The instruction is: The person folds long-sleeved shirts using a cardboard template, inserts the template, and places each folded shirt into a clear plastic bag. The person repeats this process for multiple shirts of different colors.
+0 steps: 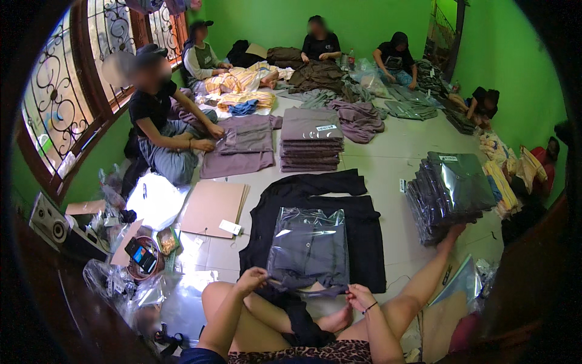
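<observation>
In front of me a folded dark grey shirt (306, 252) lies inside a clear plastic bag (332, 223). My left hand (251, 279) pinches the near left corner, where cloth and plastic meet. At the near right corner my right hand (362, 297) is closed on the edge in the same way. A bit of brown cardboard shows at the near end between my hands. Underneath is a black long-sleeved shirt (368, 233), spread on the floor with one sleeve folded across the far side. Part of the black cloth runs down between my legs.
Left of the black shirt sit cardboard sheets (213, 207) with a white tag. A basket with a phone (140, 255) and loose plastic bags are further left. Bagged garment stacks stand ahead (310, 142) and to the right (448, 191). Several people sit around the room handling clothes.
</observation>
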### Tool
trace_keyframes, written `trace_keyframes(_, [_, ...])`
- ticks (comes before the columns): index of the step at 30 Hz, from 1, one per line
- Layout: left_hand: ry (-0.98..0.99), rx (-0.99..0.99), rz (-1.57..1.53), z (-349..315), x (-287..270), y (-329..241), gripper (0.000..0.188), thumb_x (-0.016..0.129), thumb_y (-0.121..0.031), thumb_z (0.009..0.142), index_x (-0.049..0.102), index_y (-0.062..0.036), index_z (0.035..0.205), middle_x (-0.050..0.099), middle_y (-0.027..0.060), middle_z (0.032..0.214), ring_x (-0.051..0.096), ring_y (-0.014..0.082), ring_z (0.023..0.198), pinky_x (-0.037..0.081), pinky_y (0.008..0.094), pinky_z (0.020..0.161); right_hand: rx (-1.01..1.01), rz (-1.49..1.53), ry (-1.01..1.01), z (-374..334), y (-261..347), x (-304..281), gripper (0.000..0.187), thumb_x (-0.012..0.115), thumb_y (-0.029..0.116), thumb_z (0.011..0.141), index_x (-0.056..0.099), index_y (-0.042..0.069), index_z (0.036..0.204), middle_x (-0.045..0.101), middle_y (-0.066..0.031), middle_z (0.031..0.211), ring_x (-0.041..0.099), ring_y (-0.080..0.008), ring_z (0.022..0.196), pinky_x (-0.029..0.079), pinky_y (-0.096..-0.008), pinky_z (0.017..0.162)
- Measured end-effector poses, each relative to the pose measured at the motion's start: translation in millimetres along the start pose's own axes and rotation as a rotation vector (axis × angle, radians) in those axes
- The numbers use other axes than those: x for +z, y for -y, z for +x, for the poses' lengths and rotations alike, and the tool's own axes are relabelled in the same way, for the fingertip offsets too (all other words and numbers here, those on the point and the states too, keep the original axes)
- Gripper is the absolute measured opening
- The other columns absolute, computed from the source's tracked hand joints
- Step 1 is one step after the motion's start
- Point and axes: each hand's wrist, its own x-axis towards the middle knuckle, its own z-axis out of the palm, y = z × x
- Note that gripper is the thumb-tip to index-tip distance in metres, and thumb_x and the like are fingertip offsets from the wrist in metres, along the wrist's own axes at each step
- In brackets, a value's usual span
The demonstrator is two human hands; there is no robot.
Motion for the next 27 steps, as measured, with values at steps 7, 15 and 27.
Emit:
trace_keyframes(7, [-0.071,0.423,-0.301,-74,28,-122,0.038,0.056,-0.009,0.085,0.041,-0.0037,0.12,0.054,0.0041,0.069,0.052,0.0092,0.06,0.042,0.0194,0.053,-0.229,0.13,0.001,-74,96,96,0.016,0.056,0.016,0.087,0.055,0.005,0.076,0.056,-0.0036,0.07,0.049,-0.0088,0.058,0.043,-0.0215,0.058])
trace_keyframes(15, [-0.121,0.736,-0.554,-97,46,-209,0.027,0.052,-0.006,0.088,0.047,0.0004,0.114,0.056,0.0039,0.075,0.052,0.0078,0.065,0.042,0.0195,0.058,-0.726,0.163,0.194,-135,166,147,0.014,0.054,0.015,0.089,0.057,0.005,0.08,0.062,-0.007,0.077,0.051,-0.0072,0.06,0.045,-0.0222,0.058])
trace_keyframes(27, [-0.138,0.868,-0.495,-48,33,-203,0.026,0.054,-0.004,0.086,0.047,-0.0014,0.111,0.054,0.0037,0.075,0.052,0.0102,0.065,0.042,0.0212,0.058,-0.673,-0.032,0.064,-83,192,116,0.013,0.053,0.017,0.088,0.055,0.006,0.082,0.062,-0.0075,0.079,0.056,-0.0097,0.065,0.047,-0.0227,0.057])
